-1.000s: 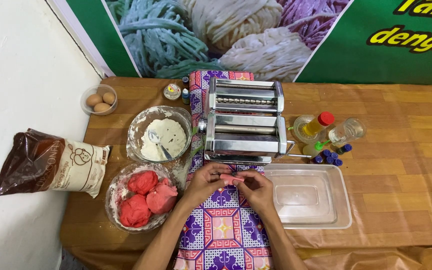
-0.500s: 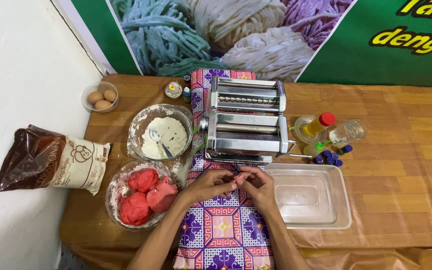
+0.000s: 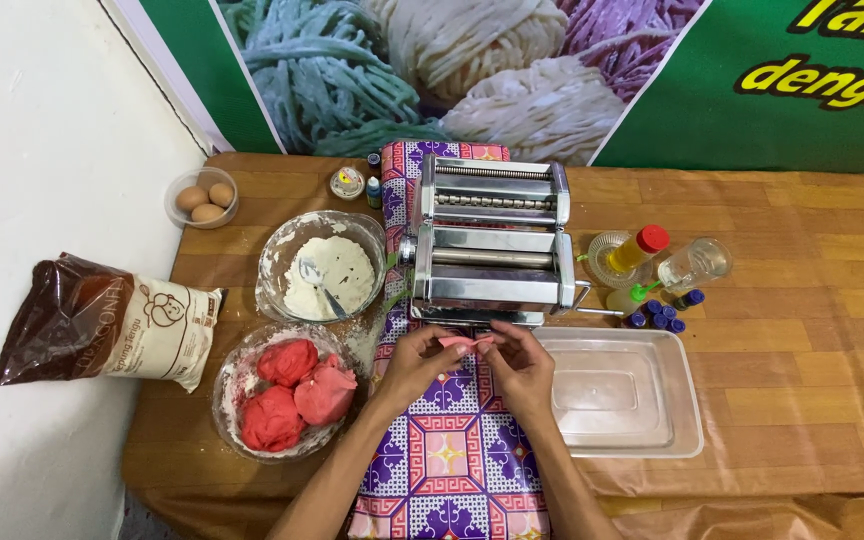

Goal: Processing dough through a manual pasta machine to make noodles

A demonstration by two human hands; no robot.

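Both hands, left hand [image 3: 417, 362] and right hand [image 3: 522, 365], pinch a pink dough strip [image 3: 464, 343]; glass bowl [image 3: 235, 375] holds red dough lumps [image 3: 297, 392] (clear tray [image 3: 687, 400] sits alongside).

pasta machine [image 3: 492, 245] blocking ahead, dough bowl [image 3: 237, 400] left, tray [image 3: 687, 400] right

Three eggs [image 3: 204, 198] in bowl left of pasta machine [image 3: 493, 243]; three red dough balls [image 3: 295, 388]; two glass bowls [image 3: 270, 268]; one clear tray [image 3: 687, 405]
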